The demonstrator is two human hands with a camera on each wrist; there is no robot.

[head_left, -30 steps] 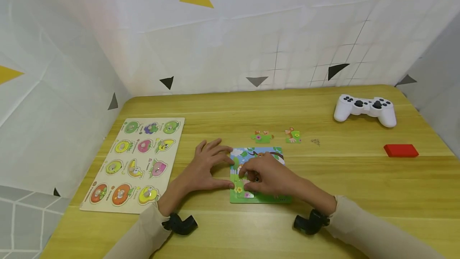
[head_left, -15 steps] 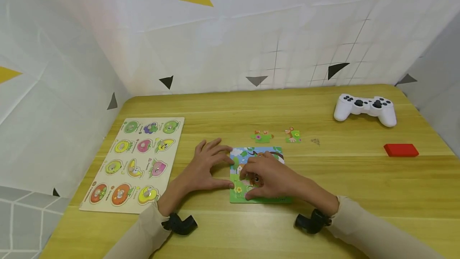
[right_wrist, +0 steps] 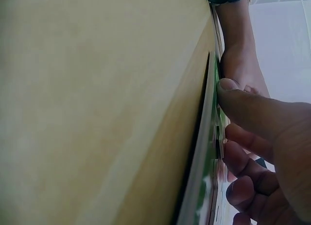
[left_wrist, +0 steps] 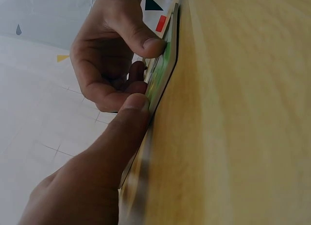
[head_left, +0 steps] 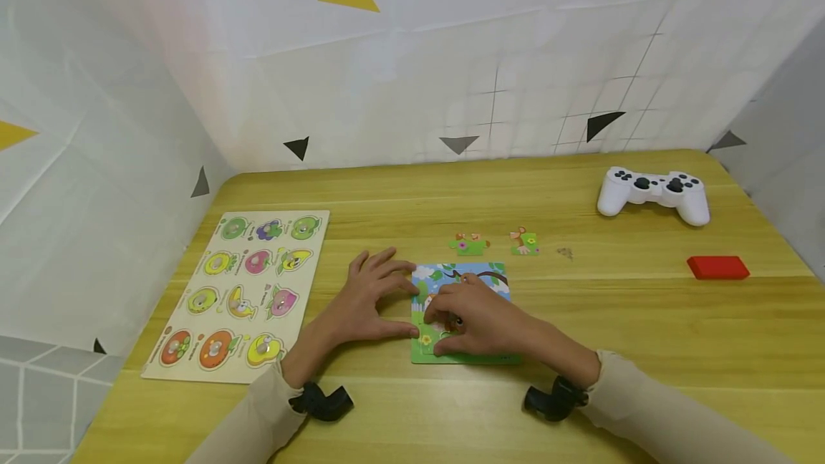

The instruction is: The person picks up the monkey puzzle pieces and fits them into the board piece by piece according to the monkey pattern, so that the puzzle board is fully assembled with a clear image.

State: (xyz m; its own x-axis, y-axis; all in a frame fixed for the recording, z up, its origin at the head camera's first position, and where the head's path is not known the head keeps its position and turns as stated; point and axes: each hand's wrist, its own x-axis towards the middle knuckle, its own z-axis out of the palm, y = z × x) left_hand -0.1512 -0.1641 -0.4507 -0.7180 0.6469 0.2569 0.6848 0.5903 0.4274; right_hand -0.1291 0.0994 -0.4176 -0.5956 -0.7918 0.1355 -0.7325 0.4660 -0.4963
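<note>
A small jigsaw puzzle board [head_left: 496, 271] with a blue sky, a branch and green grass lies flat in front of me. My left hand [head_left: 374, 299] rests at its left edge, fingers spread, thumb [left_wrist: 131, 118] and fingertips touching the edge. Over the lower left of the board, my right hand [head_left: 480, 317] has curled fingers around a green jigsaw piece [head_left: 426, 340] with a yellow flower; its thumb [right_wrist: 238, 91] presses near the board's front side. The palm hides much of the picture. Behind the board lie two loose jigsaw pieces, one with a purple flower [head_left: 470, 245] and one with a yellow flower [head_left: 527, 243].
A wooden fruit peg puzzle [head_left: 299, 306] lies on the left of the wooden table [head_left: 399, 414]. At the back right is a white game controller [head_left: 651, 193], with a red block [head_left: 718, 268] nearer. A small brownish mark [head_left: 565, 253] shows right of the loose pieces.
My right hand's fingers and thumb have shifted slightly on the board, and the thumb sits a little lower than a second ago. The left hand and loose pieces stay put.
</note>
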